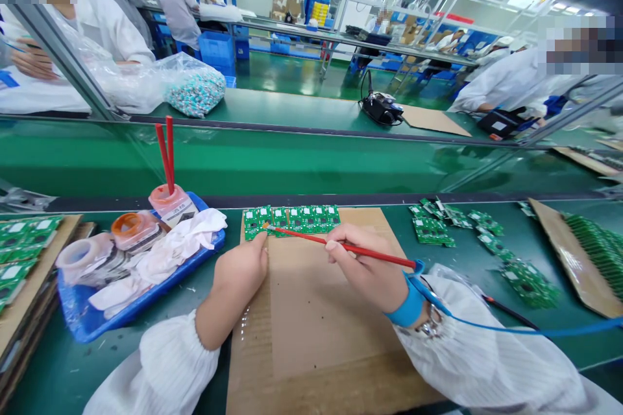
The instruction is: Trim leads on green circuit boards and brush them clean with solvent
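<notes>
The left hand (238,266) is curled up and is touching the lower edge of a strip of green circuit boards (291,220). Its fingers are hidden, so I cannot tell if it is gripping the strip. The right hand (363,259) is pinching a red brush (370,249) between the thumb and fingers. The tip of the red brush is touching the left end of the strip.

The strip is lying on a brown cardboard sheet (311,311) in the middle of the green table (467,324). A blue wrist strap (411,305) is wrapping around the right wrist, and its blue cord (516,331) is running off to the right.

To the left, a blue tray (97,324) is holding a white cloth (165,266), tape rolls (131,230), and a pink cup (165,201) with two red sticks standing in it. Green boards (19,240) are stacked at the left edge. More green boards (433,230) are lying loose to the right. Across the table, co-workers (175,6) in white are working at the upper left.
</notes>
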{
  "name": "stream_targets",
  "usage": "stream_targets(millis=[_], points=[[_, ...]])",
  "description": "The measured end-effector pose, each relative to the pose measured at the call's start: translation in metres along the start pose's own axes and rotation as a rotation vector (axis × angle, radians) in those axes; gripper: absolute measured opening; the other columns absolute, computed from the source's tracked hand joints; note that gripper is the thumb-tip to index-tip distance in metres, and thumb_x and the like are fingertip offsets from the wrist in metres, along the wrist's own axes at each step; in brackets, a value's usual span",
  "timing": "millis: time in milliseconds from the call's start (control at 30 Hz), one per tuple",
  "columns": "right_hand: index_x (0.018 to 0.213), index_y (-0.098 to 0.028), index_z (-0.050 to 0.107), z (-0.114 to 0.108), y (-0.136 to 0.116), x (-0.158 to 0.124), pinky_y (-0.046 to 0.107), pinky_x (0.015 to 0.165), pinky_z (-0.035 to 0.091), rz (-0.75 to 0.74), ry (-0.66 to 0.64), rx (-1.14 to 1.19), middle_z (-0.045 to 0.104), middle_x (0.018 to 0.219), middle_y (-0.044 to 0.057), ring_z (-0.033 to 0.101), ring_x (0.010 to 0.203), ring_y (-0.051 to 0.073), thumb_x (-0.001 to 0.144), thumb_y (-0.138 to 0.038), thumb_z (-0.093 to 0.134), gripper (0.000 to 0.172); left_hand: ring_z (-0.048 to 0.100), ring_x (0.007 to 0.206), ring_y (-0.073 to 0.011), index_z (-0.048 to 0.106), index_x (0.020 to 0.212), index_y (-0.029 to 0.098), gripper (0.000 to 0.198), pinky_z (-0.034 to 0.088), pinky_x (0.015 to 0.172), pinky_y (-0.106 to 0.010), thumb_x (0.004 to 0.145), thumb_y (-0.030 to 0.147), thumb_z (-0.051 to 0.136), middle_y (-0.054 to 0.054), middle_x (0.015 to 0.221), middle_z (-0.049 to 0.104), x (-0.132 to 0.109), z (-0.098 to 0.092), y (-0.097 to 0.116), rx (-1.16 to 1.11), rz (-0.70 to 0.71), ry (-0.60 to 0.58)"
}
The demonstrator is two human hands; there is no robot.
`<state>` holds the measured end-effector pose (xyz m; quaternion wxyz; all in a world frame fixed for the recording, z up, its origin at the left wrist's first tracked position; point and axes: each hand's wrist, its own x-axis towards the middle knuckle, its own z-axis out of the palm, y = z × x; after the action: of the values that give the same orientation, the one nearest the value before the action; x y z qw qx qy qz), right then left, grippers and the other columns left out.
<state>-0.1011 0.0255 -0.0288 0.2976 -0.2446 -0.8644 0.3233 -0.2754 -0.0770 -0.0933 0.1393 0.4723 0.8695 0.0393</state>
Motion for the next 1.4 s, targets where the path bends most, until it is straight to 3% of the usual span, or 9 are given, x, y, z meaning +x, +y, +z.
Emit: stream_targets(millis=[333, 733, 1067, 1400], points=[[0.068, -0.020, 0.055, 0.002, 0.003, -0.001, 0.022, 0.054, 0.040, 0.013, 0.002, 0.024, 0.058, 0.060, -0.002, 0.054, 0.056, 0.011, 0.085, -0.021, 0.050, 0.018, 0.068, 0.082, -0.0266, 0.053, 0.129, 0.023, 0.045, 0.046, 0.060, -0.032, 0.090, 0.028, 0.034, -0.009, 0.093, 0.073, -0.003, -0.002, 0.004, 0.011, -0.006, -0.013], [0.066, -0.020, 0.055, -0.016, 0.003, -0.008, 0.023, 0.054, 0.040, -0.004, 0.073, -0.065, 0.058, 0.060, -0.002, 0.055, 0.056, 0.011, 0.086, -0.021, 0.050, 0.020, 0.069, 0.084, -0.0267, 0.051, 0.131, 0.021, 0.046, 0.048, 0.062, -0.032, 0.089, 0.029, 0.034, -0.011, 0.096, 0.072, -0.006, -0.005, 0.004, 0.023, -0.009, -0.031], [0.074, -0.021, 0.058, -0.015, 0.005, -0.016, 0.023, 0.057, 0.046, -0.046, 0.104, -0.086, 0.065, 0.069, 0.000, 0.061, 0.063, 0.013, 0.083, -0.019, 0.053, 0.010, 0.069, 0.083, -0.0282, 0.049, 0.135, 0.023, 0.048, 0.049, 0.061, -0.034, 0.088, 0.028, 0.037, -0.012, 0.095, 0.073, -0.007, -0.002, 0.020, 0.069, 0.092, -0.082], [0.075, -0.021, 0.058, -0.015, 0.002, -0.023, 0.023, 0.056, 0.046, -0.115, 0.022, -0.067, 0.065, 0.067, 0.000, 0.061, 0.061, 0.012, 0.085, -0.016, 0.050, 0.014, 0.068, 0.082, -0.0297, 0.047, 0.136, 0.022, 0.051, 0.049, 0.061, -0.036, 0.087, 0.027, 0.035, -0.012, 0.094, 0.073, -0.007, 0.000, 0.025, 0.090, 0.121, -0.102]])
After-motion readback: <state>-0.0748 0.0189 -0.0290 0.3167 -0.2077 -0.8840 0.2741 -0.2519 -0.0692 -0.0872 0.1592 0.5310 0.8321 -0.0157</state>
